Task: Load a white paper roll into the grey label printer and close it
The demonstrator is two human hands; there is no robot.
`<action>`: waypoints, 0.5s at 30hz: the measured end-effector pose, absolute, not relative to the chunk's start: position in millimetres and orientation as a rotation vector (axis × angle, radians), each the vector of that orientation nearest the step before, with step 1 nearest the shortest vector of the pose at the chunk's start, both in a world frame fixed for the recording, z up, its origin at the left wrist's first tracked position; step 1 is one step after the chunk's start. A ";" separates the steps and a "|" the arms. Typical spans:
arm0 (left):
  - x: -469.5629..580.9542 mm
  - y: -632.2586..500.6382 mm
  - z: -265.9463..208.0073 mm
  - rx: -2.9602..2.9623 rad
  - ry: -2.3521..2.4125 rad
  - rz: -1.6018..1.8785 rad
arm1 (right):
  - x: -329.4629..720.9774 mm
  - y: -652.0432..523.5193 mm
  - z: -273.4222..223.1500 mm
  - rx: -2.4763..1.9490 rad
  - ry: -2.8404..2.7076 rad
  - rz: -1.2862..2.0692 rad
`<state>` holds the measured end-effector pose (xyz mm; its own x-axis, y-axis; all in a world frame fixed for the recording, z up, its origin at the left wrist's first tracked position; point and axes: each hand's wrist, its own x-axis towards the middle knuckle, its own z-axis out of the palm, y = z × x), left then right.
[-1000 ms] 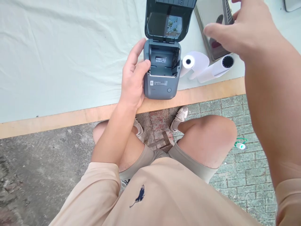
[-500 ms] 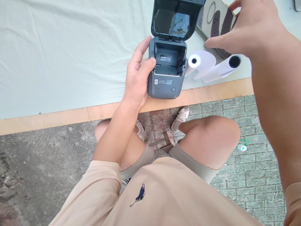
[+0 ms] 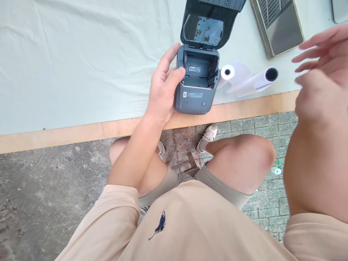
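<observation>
My left hand grips the left side of a dark grey label printer near the table edge, thumb on its rim. The printer's lid stands raised, and its paper bay holds no roll. To the right of the printer lie two white paper rolls, one with a small core and one with a wider black core. My right hand, slightly blurred, hovers at the right with fingers apart and nothing in them. Left of its fingertips lies a phone-like slab with a glossy, reflecting surface.
A pale cloth covers the table, with a bare wooden strip along the front edge. Part of another grey object shows at the top right corner. My knees are below the table edge; a small white-and-green item lies on the paving.
My right hand has let go of the phone-like slab and drawn back to the right and down. The slab now lies farther up and right. My left hand still grips the printer.
</observation>
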<state>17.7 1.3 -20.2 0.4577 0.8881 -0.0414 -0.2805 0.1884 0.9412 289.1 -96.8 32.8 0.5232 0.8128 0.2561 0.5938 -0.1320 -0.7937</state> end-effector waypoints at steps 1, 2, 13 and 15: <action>17.8 1.4 -20.3 1.073 0.705 0.914 | 281.3 -106.5 30.5 -1.814 -1.287 0.396; 17.9 1.5 -20.3 1.067 0.711 0.914 | 273.5 -113.5 28.0 -1.805 -1.453 0.418; 19.4 4.6 -28.2 1.054 0.653 0.942 | 220.3 -116.9 71.6 -1.358 -1.554 0.960; 20.0 5.5 -30.4 1.055 0.638 0.951 | 201.3 -107.1 84.3 -1.278 -1.830 1.248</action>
<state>20.0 5.5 -30.4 0.4662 0.8847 -0.0013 -0.3371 0.1790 0.9243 201.3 -107.1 84.3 -0.3762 0.9251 -0.0525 0.3869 0.1054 -0.9161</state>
